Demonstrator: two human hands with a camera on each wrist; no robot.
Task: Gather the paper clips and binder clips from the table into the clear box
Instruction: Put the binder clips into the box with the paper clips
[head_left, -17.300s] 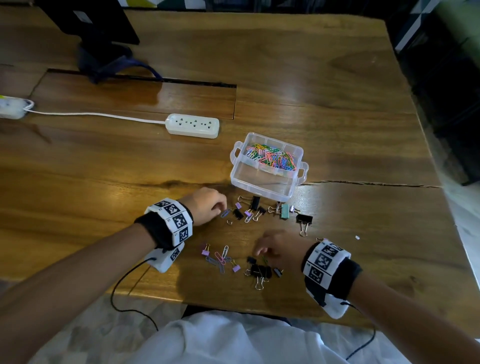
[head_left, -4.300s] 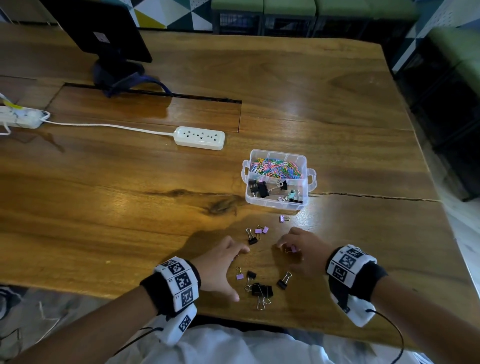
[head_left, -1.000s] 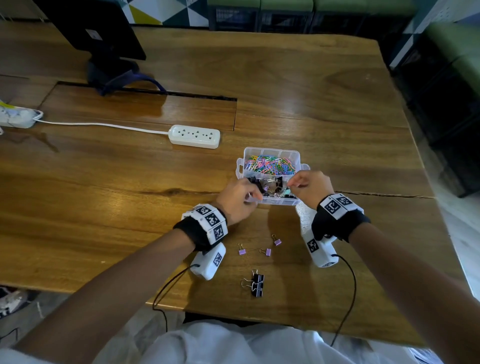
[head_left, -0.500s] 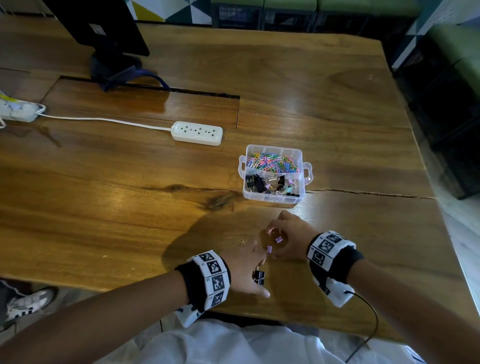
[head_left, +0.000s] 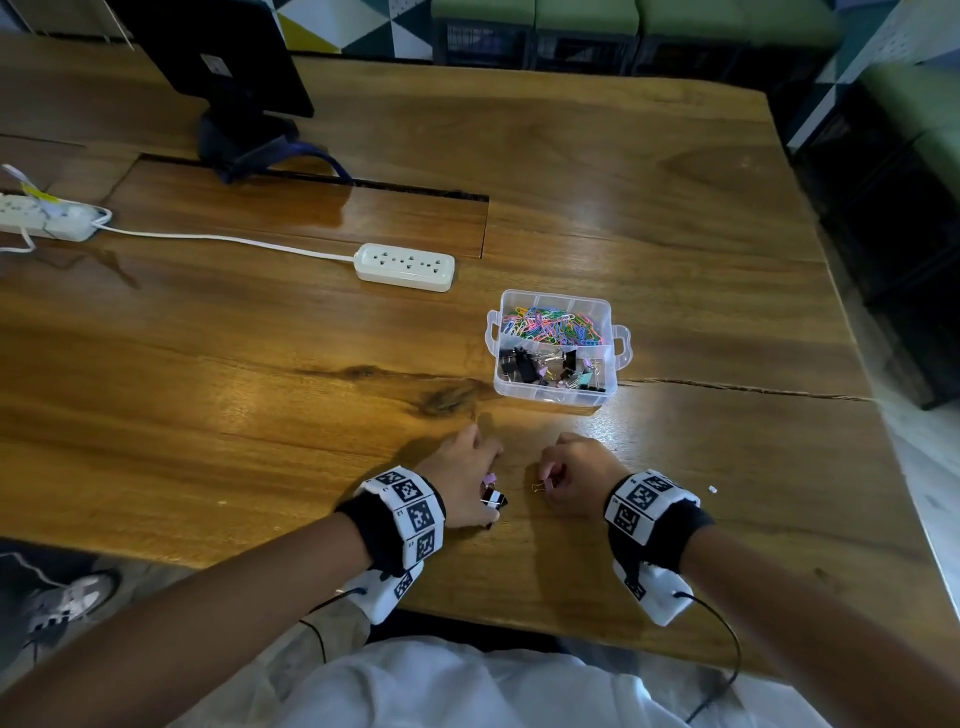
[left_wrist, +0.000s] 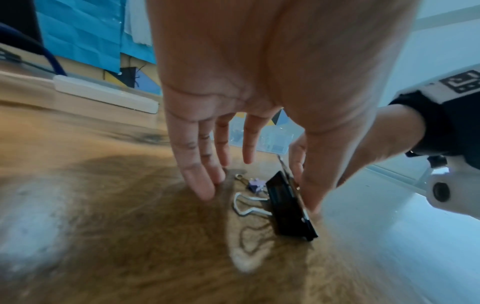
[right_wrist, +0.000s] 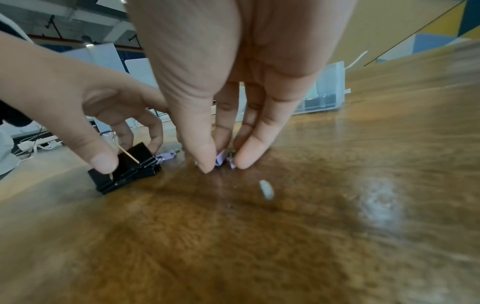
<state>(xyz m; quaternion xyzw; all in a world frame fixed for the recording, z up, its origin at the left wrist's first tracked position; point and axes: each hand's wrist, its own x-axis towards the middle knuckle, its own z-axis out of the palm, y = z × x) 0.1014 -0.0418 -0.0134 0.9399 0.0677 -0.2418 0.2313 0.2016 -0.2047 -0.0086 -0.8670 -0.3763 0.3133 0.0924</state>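
The clear box (head_left: 621, 340) stands on the wooden table (head_left: 260, 415), with colourful paper clips in its far compartment and binder clips in its near one. Near the front edge, my left hand (head_left: 462, 483) reaches down over a black binder clip (left_wrist: 288, 207). Its thumb lies against the clip and its fingers (left_wrist: 202, 185) stand fairly straight on the other side, apart from it. A small purple binder clip (left_wrist: 255, 185) lies between them. My right hand (right_wrist: 223, 164) pinches small purple binder clips (right_wrist: 220, 160) on the tabletop between thumb and fingers.
A white power strip (head_left: 404, 266) with its cord lies behind the box, and another (head_left: 41, 218) sits at the far left. A monitor base (head_left: 244, 140) stands at the back. A small white fleck (head_left: 712, 489) lies right of my right wrist. The table's front edge is just under my wrists.
Both hands have come back from the box to the near edge. The left hand has settled over the black clip; the right has closed on the small purple clips.
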